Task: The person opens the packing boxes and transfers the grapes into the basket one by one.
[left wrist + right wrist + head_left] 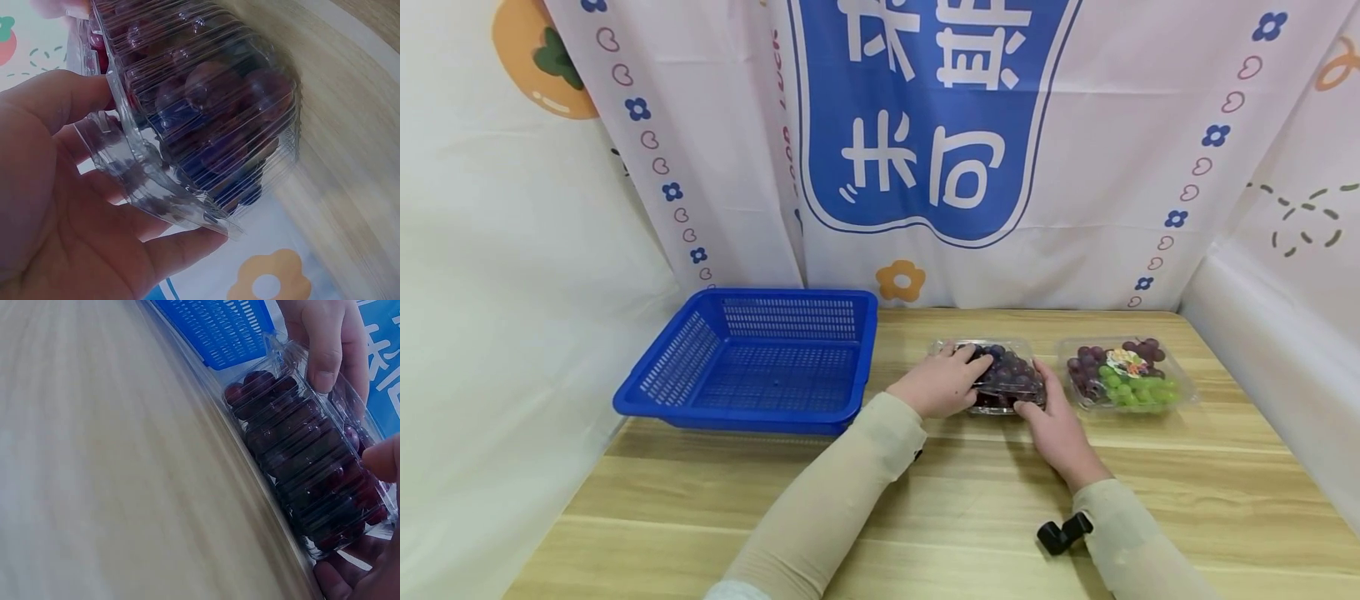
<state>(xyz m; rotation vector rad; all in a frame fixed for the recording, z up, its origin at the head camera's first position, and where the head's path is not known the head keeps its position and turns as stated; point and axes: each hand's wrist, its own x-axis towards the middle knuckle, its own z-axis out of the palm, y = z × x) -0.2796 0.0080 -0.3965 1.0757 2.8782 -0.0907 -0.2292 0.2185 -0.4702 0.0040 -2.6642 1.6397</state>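
Note:
A clear plastic clamshell box of dark purple grapes sits on the table between the two hands. My left hand holds its left part, fingers spread across the lid. In the left wrist view the left thumb lies against the box's near rim, and the little finger reaches the lid's corner. From the right side my right hand grips the same box, thumb on the near side at the rim. In the right wrist view, fingers of the right hand curl around its lower end. Ridged walls show grapes packed inside.
Right of the held box stands another clear box with purple and green grapes and a round label. A blue plastic basket with slotted walls stands at the left. Behind the wooden table hangs a printed white cloth.

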